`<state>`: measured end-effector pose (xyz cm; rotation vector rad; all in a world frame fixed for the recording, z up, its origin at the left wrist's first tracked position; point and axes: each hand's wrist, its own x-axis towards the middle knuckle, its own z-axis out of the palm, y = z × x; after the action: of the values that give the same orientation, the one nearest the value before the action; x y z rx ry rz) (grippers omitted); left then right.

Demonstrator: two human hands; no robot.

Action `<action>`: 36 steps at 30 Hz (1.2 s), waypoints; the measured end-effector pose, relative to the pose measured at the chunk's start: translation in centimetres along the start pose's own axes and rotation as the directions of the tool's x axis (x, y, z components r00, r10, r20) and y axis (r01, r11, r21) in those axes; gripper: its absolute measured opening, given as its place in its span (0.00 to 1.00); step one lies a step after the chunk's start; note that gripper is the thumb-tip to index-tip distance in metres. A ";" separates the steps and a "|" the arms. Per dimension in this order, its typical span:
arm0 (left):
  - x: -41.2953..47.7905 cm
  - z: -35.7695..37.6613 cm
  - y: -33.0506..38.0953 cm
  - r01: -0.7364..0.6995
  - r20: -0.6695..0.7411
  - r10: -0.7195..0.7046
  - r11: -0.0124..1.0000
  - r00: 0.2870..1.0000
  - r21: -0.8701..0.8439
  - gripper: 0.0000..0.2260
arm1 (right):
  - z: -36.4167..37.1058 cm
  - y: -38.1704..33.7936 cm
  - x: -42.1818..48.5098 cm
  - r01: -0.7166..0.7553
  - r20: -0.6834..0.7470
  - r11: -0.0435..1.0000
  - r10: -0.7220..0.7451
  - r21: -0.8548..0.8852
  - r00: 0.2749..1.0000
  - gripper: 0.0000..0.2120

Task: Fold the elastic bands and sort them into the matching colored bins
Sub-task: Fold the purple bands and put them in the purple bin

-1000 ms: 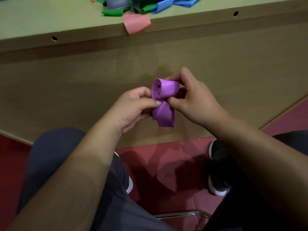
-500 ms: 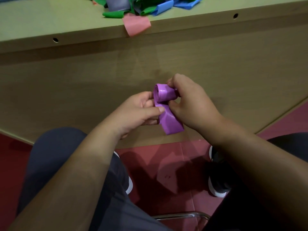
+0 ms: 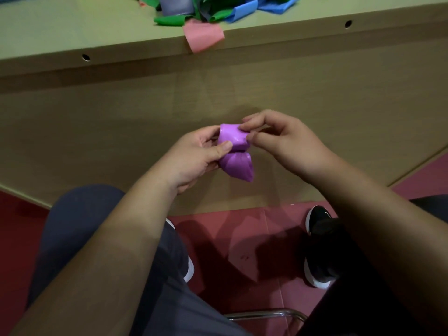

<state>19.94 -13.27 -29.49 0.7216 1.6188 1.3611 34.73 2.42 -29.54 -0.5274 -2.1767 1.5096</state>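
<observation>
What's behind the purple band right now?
Behind the purple band is the table's front panel. The left hand grips it, thumb in front; its fingers behind the band are mostly covered.

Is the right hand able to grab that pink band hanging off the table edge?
Probably yes. The pink band droops over the near edge of the table, with open space between it and the right hand. But that hand pinches the purple band, so it must let go first.

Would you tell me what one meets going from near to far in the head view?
Metal chair bar, black shoe, purple band, pink band hanging over the table edge, heap of green and blue bands.
</observation>
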 end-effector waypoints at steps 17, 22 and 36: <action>0.3 0.2 -0.2 -0.095 -0.005 0.096 0.991 0.995 0.091 0.19 | -0.2 -0.2 -0.2 -0.240 0.085 0.940 0.226 0.242 0.970 0.11; 0.3 -0.1 -0.1 -0.125 0.018 0.124 0.980 0.992 0.158 0.21 | 0.1 -0.2 0.1 -0.270 0.047 0.919 0.268 0.287 0.962 0.14; 0.3 1.8 -1.4 -0.127 -0.018 0.244 0.564 0.970 0.816 0.16 | 1.5 0.8 0.2 -0.597 0.070 0.697 0.626 0.398 0.777 0.23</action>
<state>21.58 -12.54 -30.95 1.3996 2.3528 0.7207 33.83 1.64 -30.73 -1.2256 -1.6145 2.1680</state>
